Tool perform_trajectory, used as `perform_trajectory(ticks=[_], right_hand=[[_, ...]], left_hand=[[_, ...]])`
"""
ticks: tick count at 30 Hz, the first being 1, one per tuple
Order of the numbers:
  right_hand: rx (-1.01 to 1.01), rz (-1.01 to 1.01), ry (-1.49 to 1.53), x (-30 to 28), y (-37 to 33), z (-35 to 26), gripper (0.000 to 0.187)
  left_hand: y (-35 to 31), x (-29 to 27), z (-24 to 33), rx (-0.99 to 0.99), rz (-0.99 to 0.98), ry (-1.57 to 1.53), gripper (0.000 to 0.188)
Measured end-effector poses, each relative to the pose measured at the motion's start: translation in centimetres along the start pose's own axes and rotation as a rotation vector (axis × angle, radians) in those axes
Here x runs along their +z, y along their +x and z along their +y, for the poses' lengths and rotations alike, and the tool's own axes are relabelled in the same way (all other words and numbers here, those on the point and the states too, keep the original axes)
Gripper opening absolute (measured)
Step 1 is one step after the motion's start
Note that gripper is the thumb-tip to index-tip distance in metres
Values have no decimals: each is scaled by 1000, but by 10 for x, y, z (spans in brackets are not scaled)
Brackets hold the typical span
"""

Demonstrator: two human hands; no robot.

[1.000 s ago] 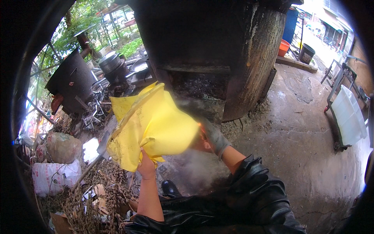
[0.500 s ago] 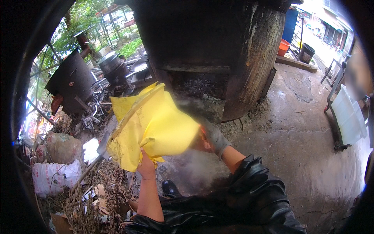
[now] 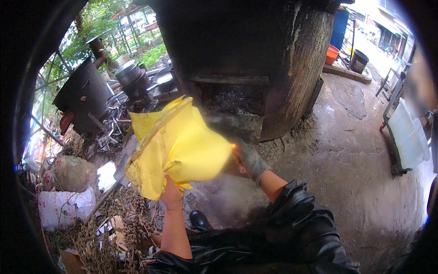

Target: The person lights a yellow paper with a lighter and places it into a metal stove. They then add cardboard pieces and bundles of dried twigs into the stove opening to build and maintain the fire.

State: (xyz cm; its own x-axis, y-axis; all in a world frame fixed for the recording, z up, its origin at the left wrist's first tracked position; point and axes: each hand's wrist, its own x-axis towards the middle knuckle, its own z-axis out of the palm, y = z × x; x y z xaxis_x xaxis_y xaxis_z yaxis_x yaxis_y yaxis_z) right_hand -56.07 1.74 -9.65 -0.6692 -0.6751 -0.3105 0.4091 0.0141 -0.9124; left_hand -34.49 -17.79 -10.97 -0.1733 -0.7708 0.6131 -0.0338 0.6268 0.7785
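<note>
Now, left hand: our left hand [image 3: 171, 195] pinches the lower edge of the crumpled yellow paper sack [image 3: 178, 148], fingers closed on it.
Right hand: our gloved right hand [image 3: 248, 160] sits at the sack's right corner, where a small flame [image 3: 234, 147] shows (whether it grips anything, we cannot tell).
Sack: held up in front of the sooty black oven mouth [image 3: 232, 98], above the wet concrete floor [image 3: 346, 150].
Doing it well: we judge it best to keep the lit corner low and our bare fingers away from it.

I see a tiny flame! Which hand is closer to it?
Right. The right hand, in a grey glove, is right at the flame on the yellow paper's edge; the left hand grips the paper's bottom, farther away.
</note>
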Motion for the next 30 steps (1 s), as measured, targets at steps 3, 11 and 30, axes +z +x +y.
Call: perform_trajectory(ticks=[3, 11, 30], right_hand=[[36, 21, -36, -1, 1, 1, 49], [44, 48, 68, 4, 8, 6, 49], [44, 109, 171, -20, 33, 23, 67]], left_hand=[[0, 2, -3, -48, 23, -92, 38], [3, 2, 6, 16, 3, -128, 41], [3, 4, 0, 6, 33, -97, 42]])
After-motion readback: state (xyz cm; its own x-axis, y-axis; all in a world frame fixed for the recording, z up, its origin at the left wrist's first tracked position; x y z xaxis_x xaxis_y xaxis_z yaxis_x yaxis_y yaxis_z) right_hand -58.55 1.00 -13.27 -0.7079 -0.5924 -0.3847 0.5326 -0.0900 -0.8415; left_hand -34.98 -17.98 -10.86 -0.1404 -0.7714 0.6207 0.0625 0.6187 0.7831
